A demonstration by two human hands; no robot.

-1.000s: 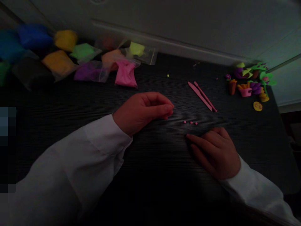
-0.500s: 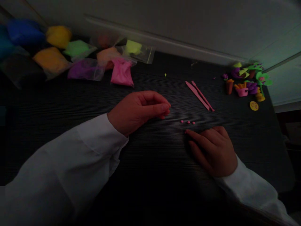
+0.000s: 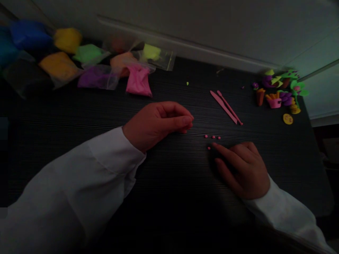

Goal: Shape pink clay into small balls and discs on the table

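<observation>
My left hand [image 3: 162, 123] hovers over the middle of the dark table, thumb pressed to the curled fingers; whatever is in that pinch is hidden. My right hand [image 3: 242, 169] rests lower right with index finger and thumb apart, holding nothing. Just left of its index fingertip lies a tiny pink clay ball [image 3: 209, 148] on the table. Above it, three more pink clay balls [image 3: 213, 137] lie in a short row. Behind them are a pink modelling knife [image 3: 223, 107] and a thin pink modelling stick [image 3: 230, 107], side by side.
Bags of coloured clay, with a pink one [image 3: 139, 80] nearest, line the back left. Small finished clay figures [image 3: 274, 100] and a yellow face disc [image 3: 287, 119] stand at the back right. A yellow-green crumb [image 3: 187, 83] lies near the back. The wall [image 3: 196, 35] borders the table.
My right index finger has moved off the lone pink clay ball, slightly to the right, leaving it on the table. My left hand keeps its pinch. The view has shifted slightly.
</observation>
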